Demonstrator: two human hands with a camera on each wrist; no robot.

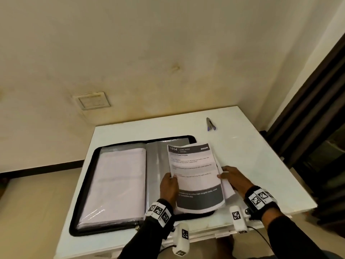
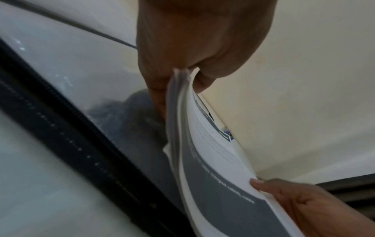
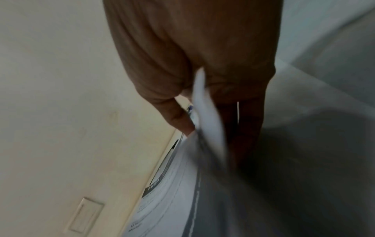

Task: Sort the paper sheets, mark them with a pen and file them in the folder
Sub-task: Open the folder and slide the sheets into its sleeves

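Observation:
A stack of printed paper sheets [image 1: 196,176] with grey header and footer bands is held above the right half of an open black zip folder [image 1: 89,184]. My left hand [image 1: 169,186] pinches the stack's left edge, thumb on top, as the left wrist view shows [image 2: 182,77]. My right hand [image 1: 233,176] grips the right edge, thumb on the top sheet and fingers underneath [image 3: 202,104]. The folder's left side holds clear sleeves with white pages [image 1: 115,180]; its right sleeve [image 1: 156,165] looks grey. A pen [image 1: 211,124] lies at the table's far side, away from both hands.
The white table [image 1: 261,165] stands against a cream wall with a blank switch plate [image 1: 92,100]. A dark door frame [image 1: 317,109] runs along the right. Bare tabletop lies to the right of the papers and around the pen.

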